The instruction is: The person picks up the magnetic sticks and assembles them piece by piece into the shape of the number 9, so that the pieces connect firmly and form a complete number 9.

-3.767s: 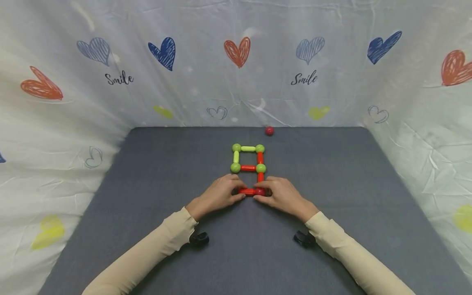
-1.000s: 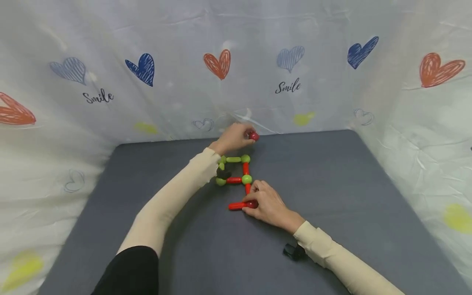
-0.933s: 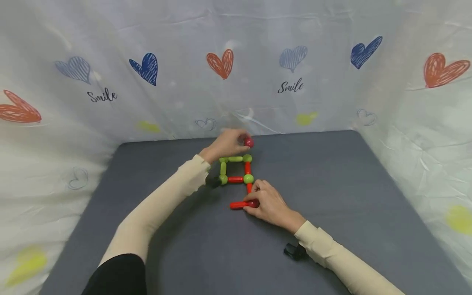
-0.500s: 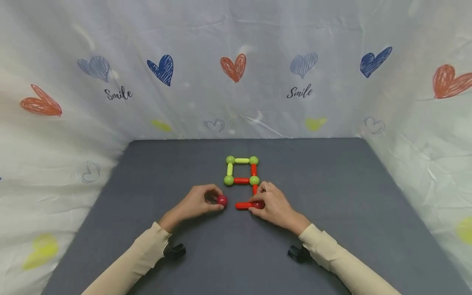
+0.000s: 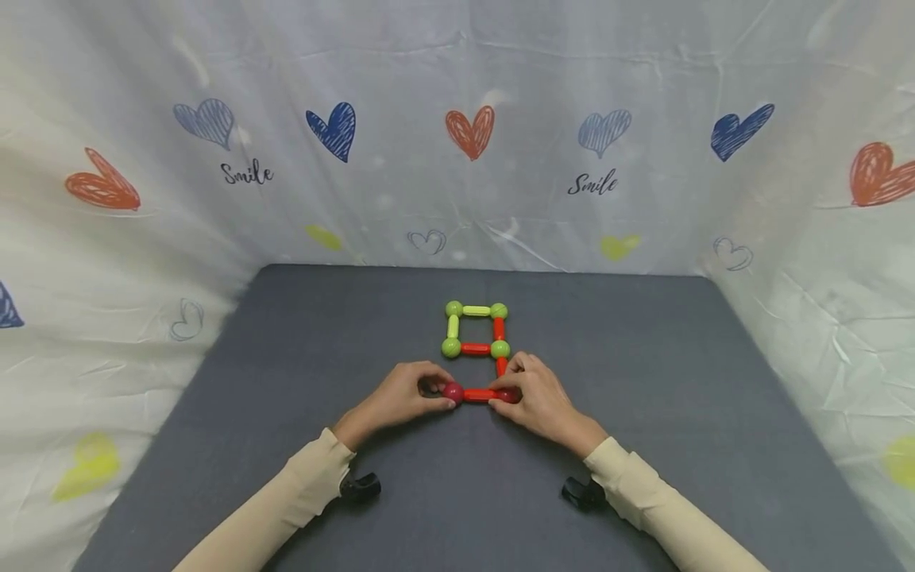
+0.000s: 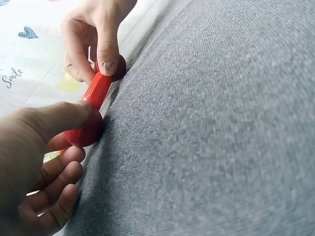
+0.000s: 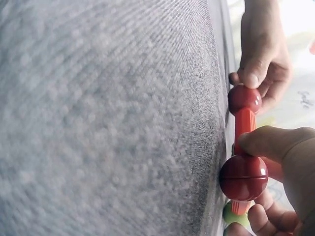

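Observation:
My left hand (image 5: 403, 393) pinches a glossy red ball (image 5: 453, 392) between thumb and fingers, against the left end of a red ribbed rod (image 5: 477, 395). My right hand (image 5: 543, 405) grips that rod near its right end, where a second red ball (image 7: 243, 178) sits under the fingers. Another red rod (image 5: 502, 365) runs up from this corner to a green ball (image 5: 499, 349). Beyond it lies a square with green balls at its corners, two red sides and two light green rods (image 5: 476, 311). In the left wrist view the near ball (image 6: 84, 132) touches the rod.
All the pieces lie on a dark grey cloth-covered table (image 5: 643, 357). A pale curtain (image 5: 529, 63) printed with hearts closes off the back and sides. A black wrist camera (image 5: 360, 487) is strapped below the left hand, another (image 5: 582, 493) below the right.
My left hand left the rod, took the loose red ball from the table's far edge, and brought it back against the rod's left end. My right hand stayed at the corner.

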The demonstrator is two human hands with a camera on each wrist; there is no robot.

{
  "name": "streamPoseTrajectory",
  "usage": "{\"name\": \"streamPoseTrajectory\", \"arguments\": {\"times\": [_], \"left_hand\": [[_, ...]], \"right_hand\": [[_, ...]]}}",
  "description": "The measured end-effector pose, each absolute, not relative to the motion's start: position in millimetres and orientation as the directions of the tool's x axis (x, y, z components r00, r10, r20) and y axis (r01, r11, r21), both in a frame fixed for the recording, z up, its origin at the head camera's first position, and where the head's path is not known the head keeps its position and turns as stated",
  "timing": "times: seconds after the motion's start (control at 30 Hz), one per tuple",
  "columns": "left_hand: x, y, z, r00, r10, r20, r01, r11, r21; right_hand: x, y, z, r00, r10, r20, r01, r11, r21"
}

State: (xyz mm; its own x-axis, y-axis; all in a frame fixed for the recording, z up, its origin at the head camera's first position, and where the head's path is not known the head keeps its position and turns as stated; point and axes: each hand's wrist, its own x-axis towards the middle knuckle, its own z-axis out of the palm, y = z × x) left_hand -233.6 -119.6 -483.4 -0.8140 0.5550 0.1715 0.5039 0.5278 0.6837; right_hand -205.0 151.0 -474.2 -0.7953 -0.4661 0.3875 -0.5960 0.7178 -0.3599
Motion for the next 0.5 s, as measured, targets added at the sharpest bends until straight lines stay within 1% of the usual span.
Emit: {"name": "streamPoseTrajectory", "arguments": {"times": [0.33,0.5], "left_hand": [[-232.6,-111.8,-485.8,-0.804,0.565,0.186,0.53,0.537,0.657],[-233.6,-112.0,-483.2,-0.815,0.552,0.176,0.506,0.529,0.681]], "right_hand": [[-205.0,157.5,-476.7,-0.785,-0.465,0.409,-0.605,0.715,-0.35],[-205.4,158.9,-478.4,-0.789,-0.45,0.418,-0.599,0.714,-0.363]]}}
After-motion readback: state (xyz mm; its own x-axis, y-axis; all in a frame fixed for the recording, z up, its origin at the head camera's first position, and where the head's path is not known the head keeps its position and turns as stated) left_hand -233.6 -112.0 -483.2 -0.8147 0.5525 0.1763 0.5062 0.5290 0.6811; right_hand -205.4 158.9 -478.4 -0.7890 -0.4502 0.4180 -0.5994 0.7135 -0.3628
